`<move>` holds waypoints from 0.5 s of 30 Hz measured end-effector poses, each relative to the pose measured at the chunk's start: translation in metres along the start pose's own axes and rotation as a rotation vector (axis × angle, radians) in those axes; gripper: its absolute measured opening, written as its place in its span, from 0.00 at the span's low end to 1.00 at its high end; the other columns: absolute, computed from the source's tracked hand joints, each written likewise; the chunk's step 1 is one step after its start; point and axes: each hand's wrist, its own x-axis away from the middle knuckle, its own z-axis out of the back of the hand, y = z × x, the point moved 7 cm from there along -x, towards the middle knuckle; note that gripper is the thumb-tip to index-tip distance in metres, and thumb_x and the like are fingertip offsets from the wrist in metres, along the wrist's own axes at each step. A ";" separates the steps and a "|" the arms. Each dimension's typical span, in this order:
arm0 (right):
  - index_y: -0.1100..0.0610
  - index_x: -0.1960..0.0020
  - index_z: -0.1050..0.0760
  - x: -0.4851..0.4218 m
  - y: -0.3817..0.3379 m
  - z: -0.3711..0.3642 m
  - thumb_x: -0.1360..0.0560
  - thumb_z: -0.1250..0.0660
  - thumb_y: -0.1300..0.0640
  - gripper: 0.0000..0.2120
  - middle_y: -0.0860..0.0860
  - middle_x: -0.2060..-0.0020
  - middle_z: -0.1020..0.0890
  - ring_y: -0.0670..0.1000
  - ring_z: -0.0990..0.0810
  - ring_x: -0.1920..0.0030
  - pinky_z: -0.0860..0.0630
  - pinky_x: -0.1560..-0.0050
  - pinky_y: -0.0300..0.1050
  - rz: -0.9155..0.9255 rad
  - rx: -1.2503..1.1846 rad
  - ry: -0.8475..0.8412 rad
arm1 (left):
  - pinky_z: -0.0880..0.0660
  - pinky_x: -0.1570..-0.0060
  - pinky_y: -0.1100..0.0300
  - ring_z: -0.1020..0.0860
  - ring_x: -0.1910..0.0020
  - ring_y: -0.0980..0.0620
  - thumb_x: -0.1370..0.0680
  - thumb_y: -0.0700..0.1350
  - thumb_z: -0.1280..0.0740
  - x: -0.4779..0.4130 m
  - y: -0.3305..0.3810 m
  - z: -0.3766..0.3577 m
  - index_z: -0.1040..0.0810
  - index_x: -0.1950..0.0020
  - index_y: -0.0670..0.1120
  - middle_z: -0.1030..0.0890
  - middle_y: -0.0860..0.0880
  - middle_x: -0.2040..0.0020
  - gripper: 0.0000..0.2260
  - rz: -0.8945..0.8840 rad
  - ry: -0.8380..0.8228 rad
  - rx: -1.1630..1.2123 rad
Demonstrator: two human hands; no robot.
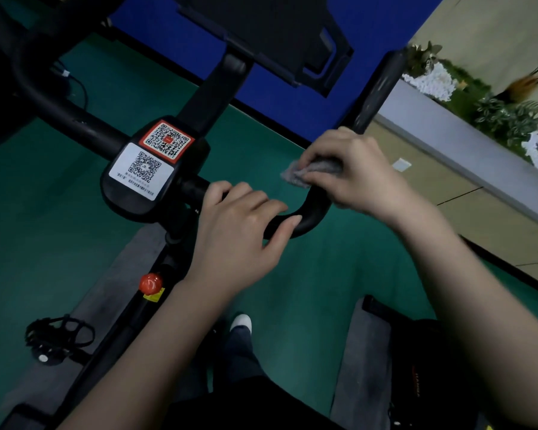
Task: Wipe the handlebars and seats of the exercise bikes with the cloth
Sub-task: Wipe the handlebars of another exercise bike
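Presently my right hand (351, 181) clenches the cloth (294, 176) on the handlebar (312, 217), my left hand (239, 231) grasps it mid-frame; the bunched cloth could skip the bend.

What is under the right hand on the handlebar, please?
A gray cloth, which the right hand grips against the black handlebar. The bar beneath cloth and palm is covered and cannot be seen.

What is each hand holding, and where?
Right hand grips the grey cloth, bunched around the handlebar at its right bend; left hand holds the bare bar near the console.
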 end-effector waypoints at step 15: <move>0.55 0.52 0.27 0.082 0.031 -0.051 0.23 0.34 0.63 0.04 0.51 0.56 0.23 0.48 0.23 0.54 0.23 0.50 0.48 -0.620 -1.044 1.179 | 0.29 0.47 0.51 0.21 0.59 0.46 0.21 0.53 0.40 -0.020 0.023 -0.020 0.18 0.46 0.45 0.17 0.48 0.59 0.16 -0.012 -0.102 -0.090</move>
